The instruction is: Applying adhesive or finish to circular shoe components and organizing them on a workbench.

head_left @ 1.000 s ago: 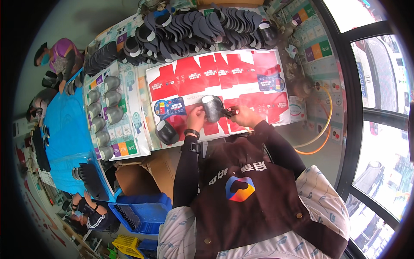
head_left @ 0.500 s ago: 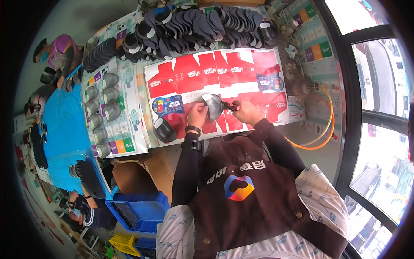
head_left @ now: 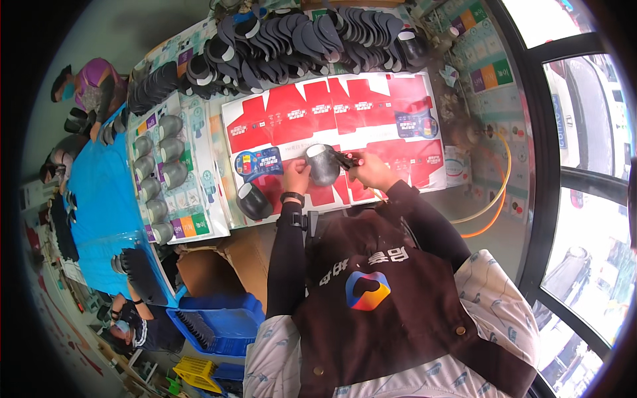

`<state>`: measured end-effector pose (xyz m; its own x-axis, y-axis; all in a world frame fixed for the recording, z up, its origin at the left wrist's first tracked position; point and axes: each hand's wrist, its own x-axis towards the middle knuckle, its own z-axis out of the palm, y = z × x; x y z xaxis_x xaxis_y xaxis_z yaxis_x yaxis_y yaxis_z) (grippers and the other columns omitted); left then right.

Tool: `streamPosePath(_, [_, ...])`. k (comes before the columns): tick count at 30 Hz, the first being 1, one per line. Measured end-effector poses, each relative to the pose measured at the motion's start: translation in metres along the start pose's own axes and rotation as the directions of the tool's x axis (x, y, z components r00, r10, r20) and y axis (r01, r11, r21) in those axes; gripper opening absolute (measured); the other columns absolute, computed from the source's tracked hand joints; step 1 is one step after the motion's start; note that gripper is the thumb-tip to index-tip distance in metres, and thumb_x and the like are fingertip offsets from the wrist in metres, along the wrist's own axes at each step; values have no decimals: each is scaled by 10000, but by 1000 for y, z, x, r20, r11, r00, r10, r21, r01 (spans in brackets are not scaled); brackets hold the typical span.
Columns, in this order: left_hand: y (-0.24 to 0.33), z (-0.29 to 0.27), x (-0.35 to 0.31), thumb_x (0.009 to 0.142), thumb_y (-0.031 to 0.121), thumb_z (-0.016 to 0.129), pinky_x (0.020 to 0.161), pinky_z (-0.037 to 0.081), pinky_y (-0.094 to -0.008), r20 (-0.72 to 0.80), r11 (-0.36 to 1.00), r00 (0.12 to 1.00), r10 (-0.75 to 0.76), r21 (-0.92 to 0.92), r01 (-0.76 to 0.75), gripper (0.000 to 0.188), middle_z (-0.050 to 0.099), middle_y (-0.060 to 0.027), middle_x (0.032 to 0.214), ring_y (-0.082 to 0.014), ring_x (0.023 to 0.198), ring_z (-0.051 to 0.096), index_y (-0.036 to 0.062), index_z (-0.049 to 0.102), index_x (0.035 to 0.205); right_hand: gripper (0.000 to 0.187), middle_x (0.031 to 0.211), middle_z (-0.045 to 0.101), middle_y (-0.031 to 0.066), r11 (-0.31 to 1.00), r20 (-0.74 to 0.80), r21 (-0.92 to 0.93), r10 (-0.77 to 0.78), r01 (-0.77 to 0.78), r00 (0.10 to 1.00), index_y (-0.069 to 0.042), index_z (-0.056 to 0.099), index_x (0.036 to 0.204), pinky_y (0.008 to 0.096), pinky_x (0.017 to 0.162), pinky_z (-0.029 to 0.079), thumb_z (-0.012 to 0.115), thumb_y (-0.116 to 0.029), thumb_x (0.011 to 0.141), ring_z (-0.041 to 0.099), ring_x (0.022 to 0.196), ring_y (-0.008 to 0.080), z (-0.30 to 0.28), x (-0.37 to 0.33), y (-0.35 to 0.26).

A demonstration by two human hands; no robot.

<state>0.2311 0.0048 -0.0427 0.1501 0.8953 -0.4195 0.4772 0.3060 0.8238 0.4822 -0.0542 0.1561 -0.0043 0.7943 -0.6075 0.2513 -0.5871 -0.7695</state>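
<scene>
A grey, rounded cup-shaped piece (head_left: pixel 324 167) with a pale opening is over the red printed sheets in front of me. My left hand (head_left: pixel 296 178) has its fingers closed at the piece's left edge, apparently gripping it. Wrapped round a small black gun-like tool (head_left: pixel 345 160) with a reddish end is my right hand (head_left: pixel 373 172); the tool's front points at the right side of the piece. How far its front touches the piece, I cannot tell. A darker piece of similar shape (head_left: pixel 253 201) lies near the table's front edge, left of my left wrist.
Nested dark pieces (head_left: pixel 298 46) fill the table's back. Several grey cups (head_left: pixel 171 149) stand on a board at left. Yellow and orange hoses (head_left: pixel 507 179) loop at right, beside a window frame (head_left: pixel 531 166). A blue crate (head_left: pixel 219 325) is lower left. Other people work at a blue table (head_left: pixel 103 199).
The grey piece has turned, so more of its rounded side and pale opening shows. My left hand has shifted slightly left and down; my right hand and the tool have moved a little left.
</scene>
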Motion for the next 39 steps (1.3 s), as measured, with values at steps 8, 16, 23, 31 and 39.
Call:
streamPosePath(8, [25, -14, -11, 912, 184, 719, 666, 563, -300, 44, 962, 989, -144, -230, 150, 299, 739, -122, 962, -169, 790, 711, -3, 642, 1133, 385, 867, 672, 285, 972, -166, -196, -161, 128, 973, 45, 669, 1064, 464, 779, 511, 600, -213, 787, 672, 857, 422, 12, 31, 25])
streamPosePath(16, [8, -48, -18, 972, 83, 618, 701, 577, -300, 36, 927, 975, -220, -304, 220, 273, 696, -118, 1061, -199, 869, 711, 12, 581, 1233, 420, 944, 675, 313, 993, -164, -103, -67, 51, 984, 19, 673, 1135, 469, 860, 506, 547, -189, 793, 649, 966, 462, 10, 30, 8])
streamPosePath(23, [8, -57, -24, 944, 92, 658, 655, 569, -278, -49, 900, 973, -224, -394, 187, 257, 722, -121, 1024, -174, 801, 716, -15, 635, 1176, 350, 785, 679, 182, 992, -75, -14, -130, 129, 989, 54, 674, 1050, 395, 707, 500, 657, -152, 768, 666, 751, 264, 10, 38, 26])
streamPosePath(31, [13, -60, -29, 977, 94, 604, 692, 566, -276, -41, 910, 968, -248, -352, 218, 265, 709, -116, 1056, -181, 845, 703, 3, 600, 1225, 356, 850, 706, 178, 989, -110, -38, -146, 143, 983, 36, 682, 1068, 387, 728, 516, 661, -154, 768, 690, 802, 258, 7, 40, 19])
streamPosePath(39, [12, -62, -25, 993, 108, 590, 698, 557, -267, -35, 914, 968, -249, -339, 223, 251, 708, -93, 1042, -139, 824, 661, 16, 604, 1226, 396, 835, 713, 194, 978, -22, -140, -157, 153, 987, 50, 684, 1085, 385, 744, 533, 657, -194, 774, 698, 787, 288, 0, 37, 21])
